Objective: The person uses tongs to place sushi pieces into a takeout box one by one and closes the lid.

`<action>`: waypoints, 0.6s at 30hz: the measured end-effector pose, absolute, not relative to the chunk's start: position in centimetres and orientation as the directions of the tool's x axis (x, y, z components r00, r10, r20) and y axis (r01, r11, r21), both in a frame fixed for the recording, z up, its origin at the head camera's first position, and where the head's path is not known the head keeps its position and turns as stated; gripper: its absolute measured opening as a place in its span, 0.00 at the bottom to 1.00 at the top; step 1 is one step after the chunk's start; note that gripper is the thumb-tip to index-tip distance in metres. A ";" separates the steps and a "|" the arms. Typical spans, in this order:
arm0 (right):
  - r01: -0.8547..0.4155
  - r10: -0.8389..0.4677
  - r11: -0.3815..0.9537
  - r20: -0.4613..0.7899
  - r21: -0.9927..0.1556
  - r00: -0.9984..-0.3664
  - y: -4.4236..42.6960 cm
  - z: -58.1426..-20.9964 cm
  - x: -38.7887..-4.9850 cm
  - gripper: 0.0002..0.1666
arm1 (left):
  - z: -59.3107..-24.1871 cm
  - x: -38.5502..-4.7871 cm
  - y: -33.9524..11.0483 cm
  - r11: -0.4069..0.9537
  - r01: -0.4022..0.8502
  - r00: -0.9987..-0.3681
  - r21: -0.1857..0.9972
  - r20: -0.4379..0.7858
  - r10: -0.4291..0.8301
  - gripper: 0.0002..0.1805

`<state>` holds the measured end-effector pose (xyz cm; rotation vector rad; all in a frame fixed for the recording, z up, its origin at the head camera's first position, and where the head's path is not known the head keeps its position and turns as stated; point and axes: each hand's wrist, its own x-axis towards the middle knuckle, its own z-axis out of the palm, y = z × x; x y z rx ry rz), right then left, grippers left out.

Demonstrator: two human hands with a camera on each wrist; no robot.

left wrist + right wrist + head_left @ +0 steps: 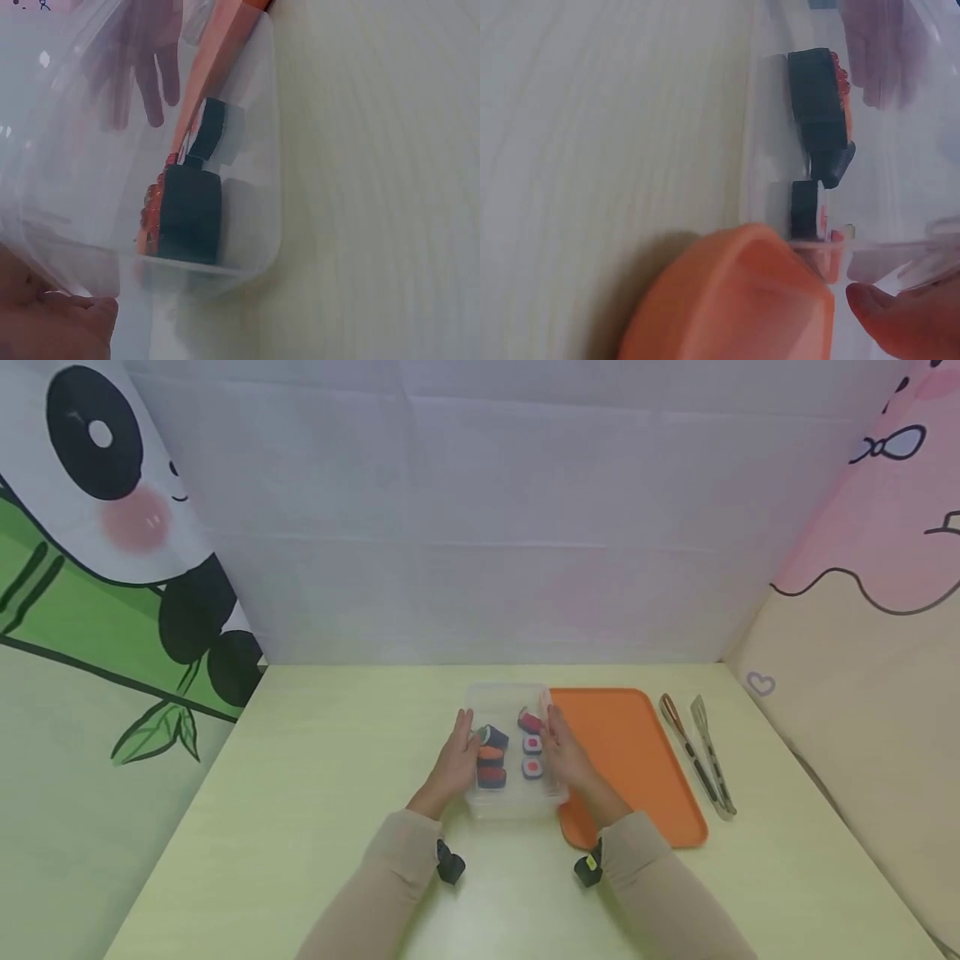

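Note:
A clear plastic container (513, 808) stands in the middle, with toy sushi pieces in two columns inside. On its left side are a dark-wrapped roll (496, 737), an orange-topped piece (491, 752) and a red-topped piece (491, 777). To the right lie a red piece (529, 721) and two white-centred rolls (532, 756). My left hand (452, 764) holds the left wall, thumb at the rim. The opposite wall is held by my right hand (573, 764); in the right wrist view its thumb (874, 304) is near the rim. Whether the container's base touches the table cannot be told.
An orange tray (637, 752) lies just right of the container, its left edge close against it. Further right rests a pair of tongs (708, 760) with its arms spread. The pale table (337, 760) meets a fabric wall (487, 593) at the back.

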<state>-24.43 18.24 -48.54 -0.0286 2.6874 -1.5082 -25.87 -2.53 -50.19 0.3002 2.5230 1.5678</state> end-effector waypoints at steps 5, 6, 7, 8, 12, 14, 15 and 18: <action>-0.024 -0.064 0.544 -0.013 -0.839 -0.998 18.8 -47.1 -25.6 0.35 | -49.1 -27.4 -2.8 0.462 0.068 -0.963 0.885 -0.062 0.261 0.32; -0.036 -0.070 0.548 -0.004 -0.836 -0.998 18.9 -46.9 -26.2 0.35 | -48.9 -28.0 -2.8 0.475 0.076 -0.964 0.877 -0.057 0.259 0.32; -0.050 -0.080 0.558 0.007 -0.829 -0.997 19.0 -46.7 -26.7 0.35 | -48.7 -28.6 -2.7 0.485 0.090 -0.965 0.870 -0.045 0.260 0.32; -0.050 -0.085 0.564 0.003 -0.824 -0.996 19.0 -46.6 -27.2 0.35 | -48.6 -29.1 -2.6 0.493 0.103 -0.964 0.864 -0.036 0.264 0.32; -0.055 -0.111 0.597 -0.014 -0.800 -0.994 19.0 -47.2 -28.7 0.34 | -48.8 -30.5 -2.0 0.566 0.162 -0.953 0.808 -0.021 0.302 0.31; -0.050 -0.119 0.606 -0.029 -0.794 -0.992 19.0 -47.9 -29.1 0.34 | -49.2 -30.7 -2.0 0.599 0.173 -0.951 0.782 -0.024 0.307 0.30; -0.045 -0.119 0.607 -0.035 -0.794 -0.992 18.9 -48.3 -29.2 0.34 | -49.5 -30.7 -2.0 0.614 0.176 -0.952 0.770 -0.025 0.304 0.30; -0.038 -0.108 0.580 -0.031 -0.814 -0.994 18.7 -49.0 -29.3 0.33 | -50.0 -30.7 -2.1 0.609 0.169 -0.960 0.775 -0.011 0.281 0.30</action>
